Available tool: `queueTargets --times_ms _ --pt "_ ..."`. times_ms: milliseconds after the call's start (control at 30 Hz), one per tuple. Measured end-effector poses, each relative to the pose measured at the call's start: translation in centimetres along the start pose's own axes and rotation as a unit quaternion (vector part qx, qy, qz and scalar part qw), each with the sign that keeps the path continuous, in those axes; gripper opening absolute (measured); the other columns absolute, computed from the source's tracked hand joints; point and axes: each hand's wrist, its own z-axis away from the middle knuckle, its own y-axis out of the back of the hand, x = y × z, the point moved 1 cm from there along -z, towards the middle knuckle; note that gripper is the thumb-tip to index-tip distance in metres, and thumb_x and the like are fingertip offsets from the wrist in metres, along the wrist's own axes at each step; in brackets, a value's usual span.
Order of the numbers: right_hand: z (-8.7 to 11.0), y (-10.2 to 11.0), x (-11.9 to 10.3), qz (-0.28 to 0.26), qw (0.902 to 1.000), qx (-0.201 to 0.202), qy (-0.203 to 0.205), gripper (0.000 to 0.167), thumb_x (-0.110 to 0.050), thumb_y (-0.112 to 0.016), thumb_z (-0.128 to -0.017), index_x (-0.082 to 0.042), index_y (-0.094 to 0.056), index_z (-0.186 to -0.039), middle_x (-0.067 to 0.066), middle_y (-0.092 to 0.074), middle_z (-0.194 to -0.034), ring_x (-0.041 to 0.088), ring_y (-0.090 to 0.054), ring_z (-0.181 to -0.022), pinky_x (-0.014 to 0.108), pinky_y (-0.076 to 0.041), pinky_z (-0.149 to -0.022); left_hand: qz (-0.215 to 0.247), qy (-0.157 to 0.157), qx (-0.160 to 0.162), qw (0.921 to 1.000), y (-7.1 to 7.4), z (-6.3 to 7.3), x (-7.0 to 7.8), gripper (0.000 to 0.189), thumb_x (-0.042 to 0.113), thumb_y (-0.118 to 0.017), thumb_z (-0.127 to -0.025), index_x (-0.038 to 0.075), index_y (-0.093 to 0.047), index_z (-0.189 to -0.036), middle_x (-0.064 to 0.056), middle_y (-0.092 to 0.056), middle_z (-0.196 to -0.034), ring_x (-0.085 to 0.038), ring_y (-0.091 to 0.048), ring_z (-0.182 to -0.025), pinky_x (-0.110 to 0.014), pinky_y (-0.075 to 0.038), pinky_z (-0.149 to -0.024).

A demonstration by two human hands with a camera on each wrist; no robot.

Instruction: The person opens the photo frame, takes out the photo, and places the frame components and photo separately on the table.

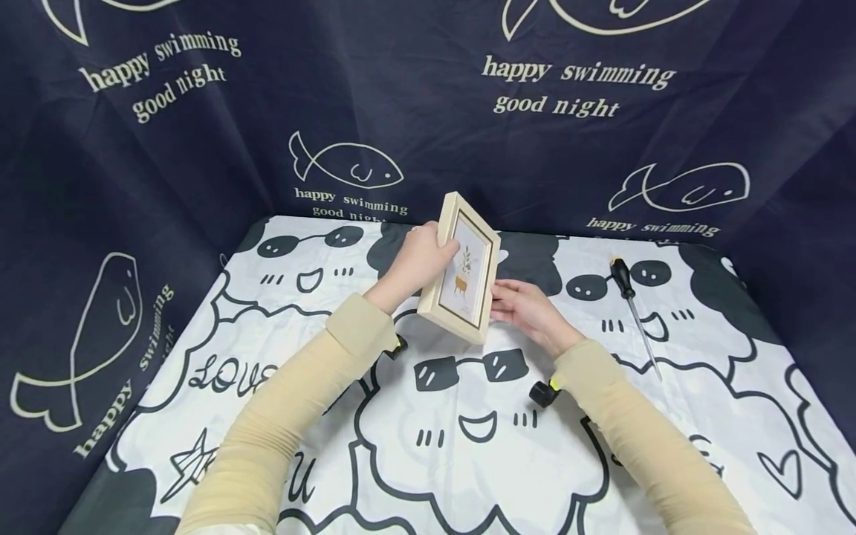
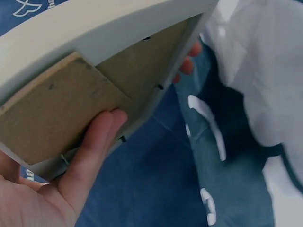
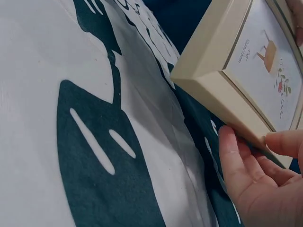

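Note:
A pale wooden picture frame (image 1: 455, 324) is held up tilted above the cloth. Inside it is a print (image 1: 469, 276) with a brown animal-like figure and a plant sprig. My left hand (image 1: 419, 258) grips the frame's left side, one digit over the front edge. From the left wrist view, the brown backing with a raised flap (image 2: 57, 106) shows, and a finger of that hand lies against the flap. My right hand (image 3: 260, 179) holds the opposite edge, its thumb on the frame's side and its fingers partly hidden beneath.
A screwdriver (image 1: 623, 279) with a black and yellow handle lies on the right of the table. A white cartoon-sheep cloth (image 1: 468, 468) covers the table. Dark blue curtains (image 1: 441, 104) with fish prints stand behind and at both sides.

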Motion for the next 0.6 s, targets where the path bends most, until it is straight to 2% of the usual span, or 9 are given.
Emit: queueTargets --times_ms 167,400,500,600 --pt "0.2 0.6 0.1 0.004 0.9998 0.019 -0.004 0.046 -0.008 -0.048 -0.098 0.014 -0.034 -0.136 -0.004 -0.066 -0.085 0.008 -0.064 -0.077 0.022 -0.054 -0.071 0.049 0.024 -0.004 0.9985 -0.7 0.2 -1.0 0.027 0.025 -0.049 -0.091 0.004 -0.058 -0.104 -0.011 -0.065 -0.083 -0.017 -0.064 -0.063 -0.024 -0.052 -0.051" --pt "0.6 1.4 0.6 0.04 0.9985 0.036 0.0 0.047 -0.01 -0.052 -0.096 0.013 -0.038 -0.135 -0.005 -0.064 -0.086 0.006 -0.064 -0.076 0.021 -0.054 -0.07 0.107 0.045 -0.001 0.9932 -2.0 0.4 -2.3 0.027 0.023 -0.049 -0.091 0.004 -0.06 -0.105 -0.011 -0.067 -0.083 -0.016 -0.066 -0.061 -0.025 -0.052 -0.051" --pt "0.8 1.7 0.7 0.05 0.9979 0.04 0.008 0.047 -0.009 -0.052 -0.096 0.014 -0.038 -0.134 -0.003 -0.063 -0.089 0.006 -0.064 -0.077 0.022 -0.054 -0.071 0.145 0.066 -0.01 0.9872 -2.5 0.5 -2.7 0.029 0.022 -0.048 -0.092 0.002 -0.06 -0.109 -0.013 -0.068 -0.085 -0.017 -0.067 -0.064 -0.026 -0.054 -0.053" --pt "1.0 2.0 0.8 0.067 0.9968 0.041 0.015 0.048 -0.009 -0.053 -0.096 0.015 -0.037 -0.135 0.003 -0.062 -0.099 0.006 -0.063 -0.078 0.022 -0.054 -0.073 0.195 0.086 -0.022 0.9768 -3.1 0.6 -3.2 0.031 0.021 -0.047 -0.092 0.0 -0.059 -0.112 -0.015 -0.068 -0.089 -0.019 -0.068 -0.067 -0.027 -0.055 -0.056"
